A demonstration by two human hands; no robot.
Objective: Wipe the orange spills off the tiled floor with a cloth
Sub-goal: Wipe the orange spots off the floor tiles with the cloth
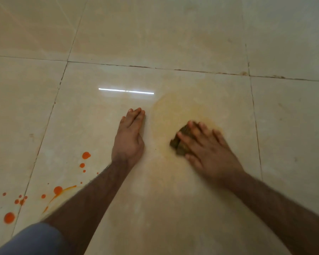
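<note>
Right hand (208, 148) lies flat on a small cloth (180, 142), fingers spread and fairly straight, pressing it to the tiled floor (173, 34); not curled round it as far as can be seen. Left hand (129, 137) is planted flat on the tile just left of it, fingers straight and together, holding nothing.

Cloth: dark olive-brown, bunched up, w/ only its left part poking out from under the fingers and thumb. Rest is covered by the palm, so its shape can't be told. Right hand and cloth are motion-blurred, edges soft.

Cloth sits inside a pale yellow-orange smear (166, 115), roughly round, thin and washed-out, w/ a slightly darker rim toward the far side. Its near edge fades into the tile, hard to trace.

Orange spills (57, 190): bright, unsmeared drops and blobs at lower left, well apart from the cloth, beside the left forearm. One large blob (9, 217) near the frame's bottom-left corner, another drop (86, 155) closer to the left wrist, plus a thin streak running off the middle blob. Some drops are cut by the left edge of frame; the forearm and a blue-grey sleeve (35, 240) may cover more, can't tell.

Floor is glossy beige tile w/ dark grout lines and a bright strip of light reflection (126, 91) beyond the left hand.
</note>
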